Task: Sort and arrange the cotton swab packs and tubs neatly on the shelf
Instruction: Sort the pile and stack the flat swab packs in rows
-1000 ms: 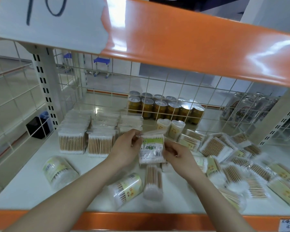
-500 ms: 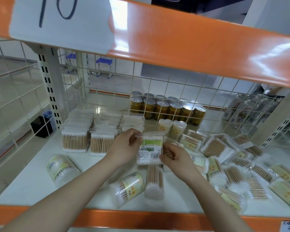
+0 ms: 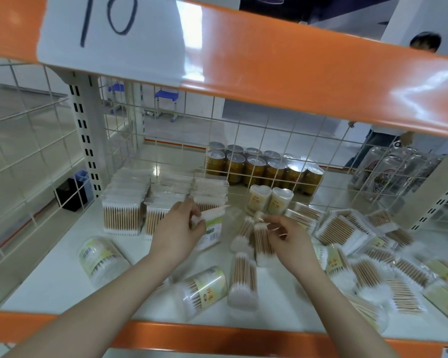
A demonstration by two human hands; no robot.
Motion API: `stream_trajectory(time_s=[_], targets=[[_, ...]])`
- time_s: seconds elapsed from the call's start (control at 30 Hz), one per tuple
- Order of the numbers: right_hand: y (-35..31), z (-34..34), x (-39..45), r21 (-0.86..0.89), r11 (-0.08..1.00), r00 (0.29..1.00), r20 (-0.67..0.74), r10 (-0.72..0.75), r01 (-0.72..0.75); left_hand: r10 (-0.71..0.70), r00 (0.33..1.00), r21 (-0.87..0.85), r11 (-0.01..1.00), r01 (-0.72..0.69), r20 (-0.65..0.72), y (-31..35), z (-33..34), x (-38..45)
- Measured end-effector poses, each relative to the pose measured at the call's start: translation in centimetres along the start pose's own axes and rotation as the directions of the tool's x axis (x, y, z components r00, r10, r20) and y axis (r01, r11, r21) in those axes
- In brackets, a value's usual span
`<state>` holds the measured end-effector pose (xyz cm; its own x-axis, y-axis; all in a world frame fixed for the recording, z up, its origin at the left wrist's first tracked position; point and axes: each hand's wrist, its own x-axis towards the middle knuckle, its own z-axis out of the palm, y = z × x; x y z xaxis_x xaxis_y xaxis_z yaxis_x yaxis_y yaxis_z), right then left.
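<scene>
Near the frame's centre, a green-labelled swab pack [image 3: 210,226] is gripped upright by the left hand [image 3: 178,232], apparently for filing beside the standing rows [image 3: 150,202], while a swab bundle [image 3: 261,241] is pinched by the right hand [image 3: 290,241]

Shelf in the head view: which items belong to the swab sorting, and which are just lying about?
Job: pack in left hand; bundle at right hand; stacked packs; loose packs; tubs.
Lying about: gold cans; black bin.
</scene>
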<state>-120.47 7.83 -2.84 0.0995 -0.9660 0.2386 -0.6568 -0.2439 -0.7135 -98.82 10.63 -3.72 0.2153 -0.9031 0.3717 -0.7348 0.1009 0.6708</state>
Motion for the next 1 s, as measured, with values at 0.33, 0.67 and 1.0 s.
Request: stream_trajectory(time_s=[0.33,0.67,1.0], targets=[[1.0,-0.4,0.1,-0.242,0.962,0.992,0.025,-0.127,0.129,0.120,0.970,0.195,0.967,-0.162,0.211,0.1,0.6,-0.9],[2.5,-0.9,0.5,-0.285,0.956,0.997,0.050,-0.060,0.072,0.228,0.819,0.231,0.889,-0.396,0.527,0.0,0.7,-0.4],[1.5,-0.9,0.3,-0.262,0.954,0.989,0.074,-0.130,0.145,0.275,0.804,0.309,0.819,-0.483,0.527,-0.2,1.9,1.8]])
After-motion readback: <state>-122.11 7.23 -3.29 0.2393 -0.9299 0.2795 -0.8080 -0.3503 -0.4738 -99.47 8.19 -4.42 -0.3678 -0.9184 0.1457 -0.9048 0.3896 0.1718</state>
